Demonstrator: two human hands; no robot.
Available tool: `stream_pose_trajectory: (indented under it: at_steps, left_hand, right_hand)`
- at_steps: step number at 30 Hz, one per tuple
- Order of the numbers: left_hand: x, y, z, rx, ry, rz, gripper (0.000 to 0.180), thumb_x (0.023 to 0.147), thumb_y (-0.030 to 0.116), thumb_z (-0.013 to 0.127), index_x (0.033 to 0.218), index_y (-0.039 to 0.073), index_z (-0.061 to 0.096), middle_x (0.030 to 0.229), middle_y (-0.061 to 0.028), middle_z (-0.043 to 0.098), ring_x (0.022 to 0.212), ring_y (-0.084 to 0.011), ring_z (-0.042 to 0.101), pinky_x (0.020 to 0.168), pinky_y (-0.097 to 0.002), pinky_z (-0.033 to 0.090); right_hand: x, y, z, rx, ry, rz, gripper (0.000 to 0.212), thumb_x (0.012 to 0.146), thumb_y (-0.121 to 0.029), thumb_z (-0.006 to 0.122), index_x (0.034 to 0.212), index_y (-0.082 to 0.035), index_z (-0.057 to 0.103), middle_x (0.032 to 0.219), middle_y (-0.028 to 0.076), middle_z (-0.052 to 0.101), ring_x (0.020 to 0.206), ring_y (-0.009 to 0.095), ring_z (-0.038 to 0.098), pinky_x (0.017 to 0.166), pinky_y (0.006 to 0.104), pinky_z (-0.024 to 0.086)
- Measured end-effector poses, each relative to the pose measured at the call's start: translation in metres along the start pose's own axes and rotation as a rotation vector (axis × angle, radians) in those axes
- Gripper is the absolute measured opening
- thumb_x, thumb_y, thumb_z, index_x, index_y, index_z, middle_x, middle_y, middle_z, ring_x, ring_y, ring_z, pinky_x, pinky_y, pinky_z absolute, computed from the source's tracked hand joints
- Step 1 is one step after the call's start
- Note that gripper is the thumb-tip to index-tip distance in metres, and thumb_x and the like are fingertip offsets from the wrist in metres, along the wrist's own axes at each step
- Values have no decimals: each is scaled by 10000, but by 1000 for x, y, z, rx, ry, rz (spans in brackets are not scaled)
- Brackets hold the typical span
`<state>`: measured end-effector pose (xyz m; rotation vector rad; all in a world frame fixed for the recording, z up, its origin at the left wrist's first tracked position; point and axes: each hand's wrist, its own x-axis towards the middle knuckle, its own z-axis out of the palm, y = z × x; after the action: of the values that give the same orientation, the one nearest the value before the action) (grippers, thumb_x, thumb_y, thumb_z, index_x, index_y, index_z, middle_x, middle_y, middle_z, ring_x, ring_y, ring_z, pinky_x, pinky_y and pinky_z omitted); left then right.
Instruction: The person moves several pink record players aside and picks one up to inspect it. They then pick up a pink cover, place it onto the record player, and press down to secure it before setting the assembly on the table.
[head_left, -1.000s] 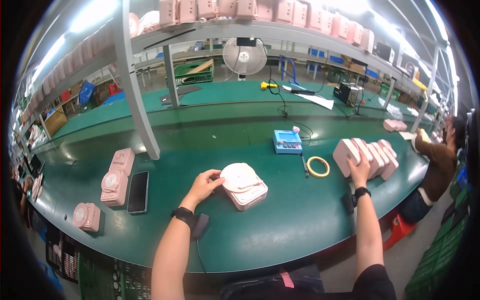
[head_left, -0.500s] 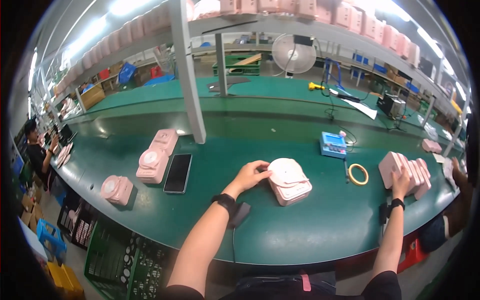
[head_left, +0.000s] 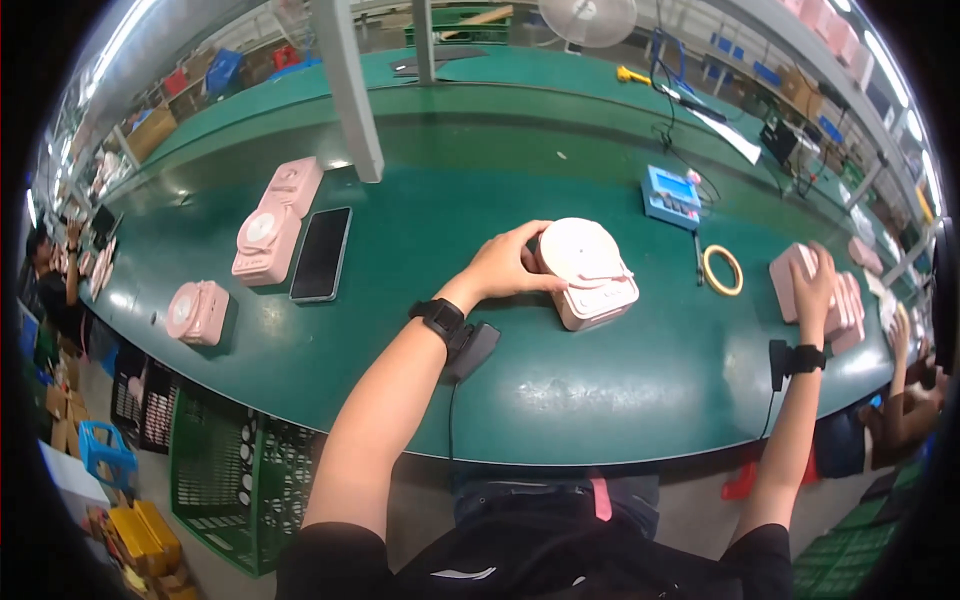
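Note:
My left hand [head_left: 508, 268] wraps its fingers and thumb round the left side of a pink record-player-shaped device [head_left: 600, 300]. That device lies on the green table with its round white disc [head_left: 578, 250] facing up. Over on the right, my right hand [head_left: 818, 285] grips the top of a pink boxy device [head_left: 784, 288]. It stands on edge in a short row with further pink devices [head_left: 852, 308]. My fingers partly hide that row. A dark wrist band with a small box sits on each of my wrists.
Left of my hands lie a black phone [head_left: 322, 255] and several pink devices [head_left: 268, 243]. Toward the right are a blue instrument [head_left: 670, 195] with wires, a dark pen-like stick and a yellow tape ring [head_left: 722, 270]. A metal post [head_left: 350, 95] rises behind. Another person's arm [head_left: 900, 345] shows at far right.
The view has tipped downward, so the table sits higher in the picture. My left hand has closed further round the device's side. My right hand stays on the row.

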<state>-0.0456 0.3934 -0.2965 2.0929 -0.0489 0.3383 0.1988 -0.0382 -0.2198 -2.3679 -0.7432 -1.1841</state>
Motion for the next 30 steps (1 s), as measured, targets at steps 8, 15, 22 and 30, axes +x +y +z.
stream_pose_trajectory:
  at_steps: [8, 15, 22, 30]
  left_hand:
    - [-4, -5, -2, -170, -13, 40, 591, 763, 228, 733, 1267, 29, 498, 1057, -39, 615, 740, -85, 558, 647, -225, 458]
    - [0, 6, -3, -331, 35, -233, 420, 846, 207, 649, 1212, 27, 552, 998, -9, 641, 732, -69, 570, 611, -210, 444]
    - [0, 2, -5, -286, 9, -220, 344, 869, 215, 612, 1162, 36, 593, 954, 1, 652, 747, -51, 552, 601, -187, 412]
    - [-4, 3, -3, -313, -11, -178, 342, 857, 203, 628, 1146, 23, 593, 962, -7, 650, 775, -52, 562, 623, -192, 419]
  right_hand:
    - [-34, -197, 7, 940, -671, -1, 457, 861, -189, 608, 1278, -58, 473, 1280, 86, 502, 1192, 206, 469, 979, 340, 378]
    - [-70, -228, 56, 1186, -762, 40, 460, 854, -165, 599, 1282, -55, 471, 1333, 140, 446, 1230, 236, 435, 1029, 342, 331]
    - [-73, -213, 61, 1384, -852, 166, 438, 828, -87, 574, 1258, -47, 503, 1367, 173, 403, 1225, 229, 443, 1031, 326, 328]
    - [-87, -219, 65, 1403, -774, 302, 552, 783, -24, 546, 1323, -2, 432, 1337, 159, 448, 1211, 191, 450, 1024, 299, 340]
